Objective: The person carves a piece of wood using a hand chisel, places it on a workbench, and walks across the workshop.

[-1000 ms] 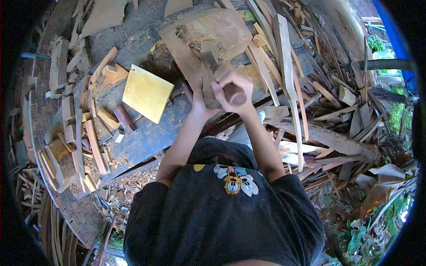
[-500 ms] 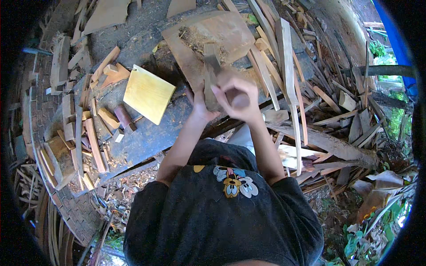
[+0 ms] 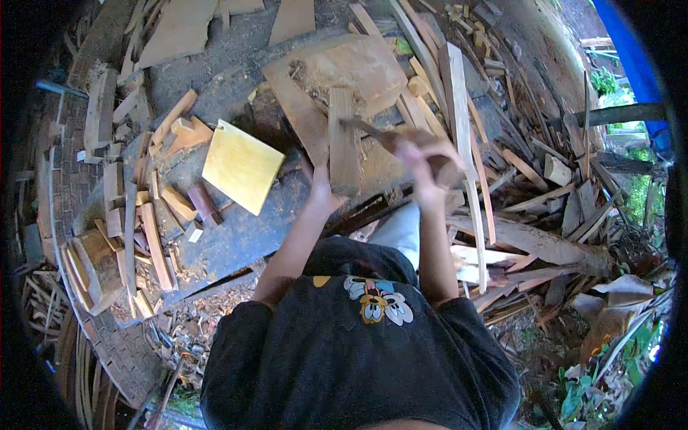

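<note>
My left hand [image 3: 322,188] grips the near left side of a wooden block [image 3: 345,150]. The block stands on a broad, worn wooden slab [image 3: 301,107], and some of my fingers are hidden behind it. To its right, my right hand [image 3: 424,172] is closed around a chopping tool with a dark blade [image 3: 367,129] and a thick brown handle. Motion smears this hand and the tool, so its exact kind is unclear. The blade's tip points left, close to the block's right side. A pale yellow, flat wooden board [image 3: 242,166] lies left of the slab.
Wood offcuts [image 3: 156,235] and a dark reddish wooden cylinder [image 3: 203,203] lie at the left on the dark work surface [image 3: 236,240]. Long wooden strips [image 3: 459,107] lean on the right, beside a heap of scrap wood [image 3: 566,193]. A blue sheet [image 3: 631,57] hangs far right.
My right hand has swung to the right, away from the block, taking the tool with it. My left hand stays on the block, and the view has shifted slightly.
</note>
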### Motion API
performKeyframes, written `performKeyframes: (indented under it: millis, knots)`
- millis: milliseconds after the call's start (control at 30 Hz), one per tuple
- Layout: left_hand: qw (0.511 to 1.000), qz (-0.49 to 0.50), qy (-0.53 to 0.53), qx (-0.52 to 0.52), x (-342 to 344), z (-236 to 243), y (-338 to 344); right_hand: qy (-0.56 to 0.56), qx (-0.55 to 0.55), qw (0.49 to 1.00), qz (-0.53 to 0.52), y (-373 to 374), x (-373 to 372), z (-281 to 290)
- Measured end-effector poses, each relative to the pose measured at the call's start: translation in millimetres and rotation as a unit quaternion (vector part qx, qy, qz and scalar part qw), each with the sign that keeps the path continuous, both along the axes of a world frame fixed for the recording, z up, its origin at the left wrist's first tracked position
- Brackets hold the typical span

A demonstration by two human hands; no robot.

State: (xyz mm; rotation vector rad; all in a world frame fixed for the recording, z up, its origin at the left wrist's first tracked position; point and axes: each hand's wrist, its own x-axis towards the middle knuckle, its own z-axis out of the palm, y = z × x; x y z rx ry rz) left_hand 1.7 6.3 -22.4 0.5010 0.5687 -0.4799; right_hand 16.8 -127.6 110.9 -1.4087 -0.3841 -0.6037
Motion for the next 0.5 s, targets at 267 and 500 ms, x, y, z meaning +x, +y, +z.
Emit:
performKeyframes:
  millis: [267,500]
  knots:
    - [0.935,0.010,-0.218,0.279,9,23,7,0.217,-0.121,0.949,-0.192,-47,8,21]
    - [0.774,-0.050,-0.413,0.478,8,68,11,0.194,-0.185,0.963,-0.030,14,16,43]
